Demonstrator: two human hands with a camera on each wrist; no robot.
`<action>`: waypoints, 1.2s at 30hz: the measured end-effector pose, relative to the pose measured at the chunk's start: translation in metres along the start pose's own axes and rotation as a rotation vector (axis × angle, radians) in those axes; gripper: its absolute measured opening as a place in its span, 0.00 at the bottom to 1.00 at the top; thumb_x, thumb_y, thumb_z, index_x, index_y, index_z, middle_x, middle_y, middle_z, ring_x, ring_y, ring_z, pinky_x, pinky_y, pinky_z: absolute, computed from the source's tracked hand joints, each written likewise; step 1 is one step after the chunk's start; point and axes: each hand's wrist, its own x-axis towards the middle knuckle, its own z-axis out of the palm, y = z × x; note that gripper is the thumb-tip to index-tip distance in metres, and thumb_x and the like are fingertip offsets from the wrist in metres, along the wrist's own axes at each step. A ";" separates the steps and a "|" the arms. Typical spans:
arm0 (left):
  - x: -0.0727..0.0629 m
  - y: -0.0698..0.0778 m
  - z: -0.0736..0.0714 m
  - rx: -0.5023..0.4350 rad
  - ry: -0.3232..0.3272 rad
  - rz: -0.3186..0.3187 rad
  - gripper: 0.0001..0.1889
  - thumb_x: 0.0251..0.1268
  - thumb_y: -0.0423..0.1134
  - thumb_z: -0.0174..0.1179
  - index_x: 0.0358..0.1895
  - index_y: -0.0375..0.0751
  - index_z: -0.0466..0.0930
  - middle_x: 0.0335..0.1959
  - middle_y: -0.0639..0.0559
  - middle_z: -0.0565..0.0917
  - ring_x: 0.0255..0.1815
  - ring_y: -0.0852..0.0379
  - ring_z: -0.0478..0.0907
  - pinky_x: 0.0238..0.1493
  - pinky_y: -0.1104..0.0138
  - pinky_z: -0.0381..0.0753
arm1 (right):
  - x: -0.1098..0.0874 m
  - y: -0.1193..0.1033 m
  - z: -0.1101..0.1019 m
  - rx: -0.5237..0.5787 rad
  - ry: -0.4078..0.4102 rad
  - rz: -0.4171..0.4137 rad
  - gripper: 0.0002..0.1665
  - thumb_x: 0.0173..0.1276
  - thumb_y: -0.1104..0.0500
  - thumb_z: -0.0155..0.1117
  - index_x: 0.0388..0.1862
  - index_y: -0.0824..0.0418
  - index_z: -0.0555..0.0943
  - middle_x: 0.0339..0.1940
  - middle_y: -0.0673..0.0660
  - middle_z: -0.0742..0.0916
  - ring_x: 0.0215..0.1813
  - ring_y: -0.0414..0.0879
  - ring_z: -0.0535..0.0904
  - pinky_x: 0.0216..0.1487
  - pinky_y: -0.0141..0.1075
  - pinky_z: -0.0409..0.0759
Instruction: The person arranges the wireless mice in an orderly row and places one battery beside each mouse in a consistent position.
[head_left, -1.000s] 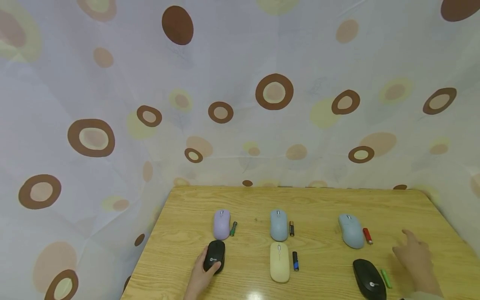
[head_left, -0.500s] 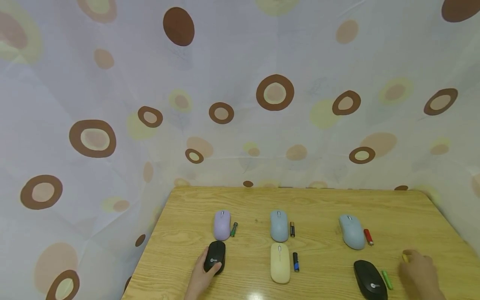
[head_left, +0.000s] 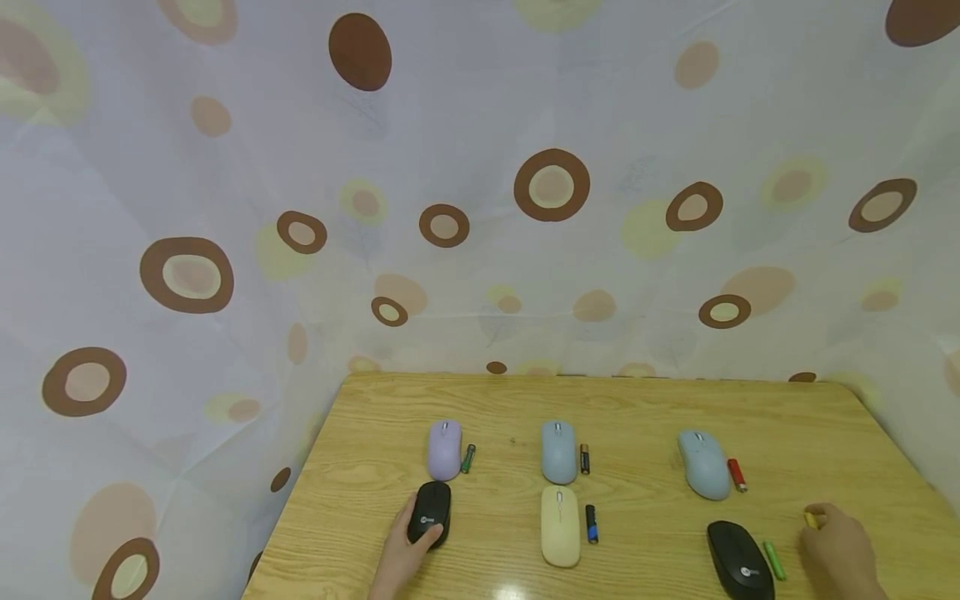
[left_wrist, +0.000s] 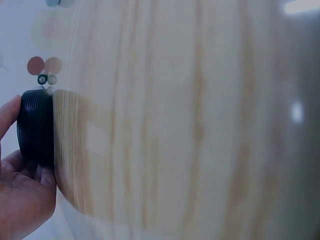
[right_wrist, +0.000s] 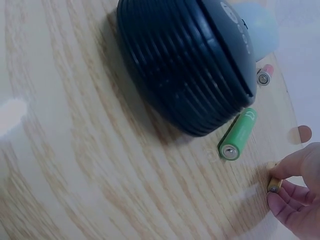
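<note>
With fingers on one side and thumb on the other, my left hand (head_left: pixel 401 552) grips a black computer mouse (head_left: pixel 430 508) at the left of the table. The left wrist view shows that mouse (left_wrist: pixel 36 125) edge-on between thumb and fingers. At the far right, my right hand (head_left: pixel 840 546) pinches a small yellow battery (head_left: pixel 812 520) between thumb and fingers, low over the tabletop. In the right wrist view one end of this battery (right_wrist: pixel 274 186) pokes out of the grip. Left of that hand lie a green battery (head_left: pixel 775 560) and a second black mouse (head_left: pixel 738 560).
On the wooden table (head_left: pixel 637 533) a purple mouse (head_left: pixel 444 450), two light blue mice, including one at centre (head_left: pixel 558 452), and a cream mouse (head_left: pixel 560 527) lie in rows. Batteries, such as the red one (head_left: pixel 737 475), lie beside them. A patterned curtain (head_left: pixel 480 275) surrounds the table.
My right hand has come down slightly toward the near edge. Its fingers, outstretched earlier, now pinch the yellow battery. The left hand and its mouse stay in place.
</note>
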 end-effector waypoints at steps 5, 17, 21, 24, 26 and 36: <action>0.001 -0.001 0.000 0.006 -0.002 -0.001 0.42 0.58 0.48 0.61 0.68 0.27 0.52 0.65 0.25 0.57 0.64 0.28 0.54 0.60 0.40 0.57 | 0.003 0.004 0.004 0.023 0.035 -0.002 0.25 0.54 0.67 0.51 0.50 0.81 0.66 0.49 0.83 0.71 0.49 0.76 0.66 0.44 0.59 0.69; 0.002 -0.001 -0.001 0.000 -0.004 -0.011 0.41 0.58 0.49 0.61 0.68 0.27 0.53 0.65 0.26 0.57 0.65 0.28 0.54 0.60 0.40 0.57 | -0.007 -0.024 -0.002 0.155 0.246 -0.109 0.20 0.61 0.64 0.53 0.50 0.75 0.71 0.29 0.66 0.82 0.25 0.36 0.71 0.23 0.31 0.67; 0.001 0.000 -0.001 -0.001 0.000 -0.023 0.41 0.58 0.48 0.60 0.68 0.28 0.53 0.65 0.26 0.57 0.65 0.29 0.53 0.60 0.40 0.56 | -0.013 -0.048 -0.002 0.249 0.285 -0.145 0.20 0.62 0.63 0.56 0.51 0.72 0.73 0.31 0.66 0.82 0.24 0.21 0.64 0.22 0.27 0.69; 0.001 0.001 -0.001 -0.005 0.002 -0.030 0.39 0.59 0.46 0.60 0.68 0.28 0.53 0.65 0.26 0.57 0.65 0.28 0.53 0.60 0.40 0.56 | -0.019 -0.068 0.000 0.306 0.267 -0.180 0.20 0.63 0.63 0.56 0.53 0.71 0.72 0.34 0.66 0.81 0.25 0.18 0.63 0.22 0.26 0.71; 0.001 0.002 -0.002 -0.009 0.002 -0.041 0.38 0.59 0.45 0.59 0.68 0.29 0.53 0.65 0.26 0.57 0.65 0.28 0.52 0.60 0.39 0.55 | -0.023 -0.083 0.002 0.325 0.253 -0.220 0.20 0.63 0.63 0.56 0.53 0.71 0.72 0.35 0.65 0.81 0.26 0.19 0.64 0.22 0.26 0.72; 0.005 0.003 -0.004 -0.097 -0.008 -0.065 0.31 0.63 0.34 0.50 0.67 0.28 0.53 0.65 0.24 0.55 0.66 0.27 0.48 0.61 0.38 0.50 | -0.045 -0.162 0.022 0.460 0.103 -0.405 0.21 0.63 0.64 0.59 0.55 0.70 0.72 0.39 0.63 0.79 0.30 0.30 0.74 0.29 0.28 0.77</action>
